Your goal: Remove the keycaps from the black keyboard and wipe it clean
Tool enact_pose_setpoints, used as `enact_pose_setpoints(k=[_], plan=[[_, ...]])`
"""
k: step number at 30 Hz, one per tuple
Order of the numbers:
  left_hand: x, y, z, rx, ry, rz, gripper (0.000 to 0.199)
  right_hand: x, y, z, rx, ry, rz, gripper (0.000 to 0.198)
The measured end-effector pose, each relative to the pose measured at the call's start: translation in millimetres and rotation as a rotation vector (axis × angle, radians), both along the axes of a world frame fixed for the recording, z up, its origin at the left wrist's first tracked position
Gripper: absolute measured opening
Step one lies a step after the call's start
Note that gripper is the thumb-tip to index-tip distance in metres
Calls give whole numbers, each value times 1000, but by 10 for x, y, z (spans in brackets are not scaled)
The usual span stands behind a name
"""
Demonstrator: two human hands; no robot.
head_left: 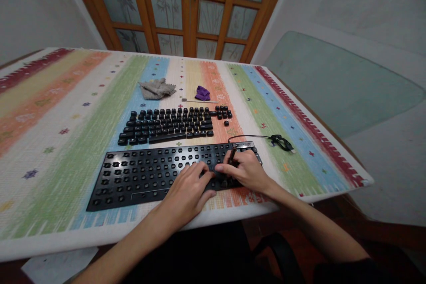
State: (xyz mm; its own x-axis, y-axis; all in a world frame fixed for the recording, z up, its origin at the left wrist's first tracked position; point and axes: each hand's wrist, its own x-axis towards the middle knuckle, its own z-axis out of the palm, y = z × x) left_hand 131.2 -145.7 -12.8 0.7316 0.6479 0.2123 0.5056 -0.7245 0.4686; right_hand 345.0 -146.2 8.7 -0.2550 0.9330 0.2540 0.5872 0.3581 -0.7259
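A black keyboard lies near the table's front edge, its key posts bare over most of its width. My left hand rests on its lower right part, fingers bent and apart, holding nothing. Over the right end, my right hand is closed around a slim dark tool, held upright; its lower end is hidden by the fingers, so its kind cannot be made out. Just behind the keyboard, loose black keycaps are laid out in rows, with a smaller group at the right.
Behind the keycaps are a grey cloth, a thin brush and a purple cloth. The keyboard's cable lies coiled at the right. A striped cloth covers the table. Wooden glass doors stand behind.
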Motion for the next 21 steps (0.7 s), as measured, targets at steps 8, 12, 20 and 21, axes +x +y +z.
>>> enact_pose_setpoints(k=[8,12,20,21], plan=[[58,-2,79,-58,-109,-4,28,67,44,85,60,118,23,38],[111,33,106,-34,-183,-12,17,105,44,146,240,24,115,39],[118,148,129,145,-199,-64,13,134,13,149,410,-9,210,39],[115,155,129,155,-213,-66,13,133,5,148,415,-2,208,38]])
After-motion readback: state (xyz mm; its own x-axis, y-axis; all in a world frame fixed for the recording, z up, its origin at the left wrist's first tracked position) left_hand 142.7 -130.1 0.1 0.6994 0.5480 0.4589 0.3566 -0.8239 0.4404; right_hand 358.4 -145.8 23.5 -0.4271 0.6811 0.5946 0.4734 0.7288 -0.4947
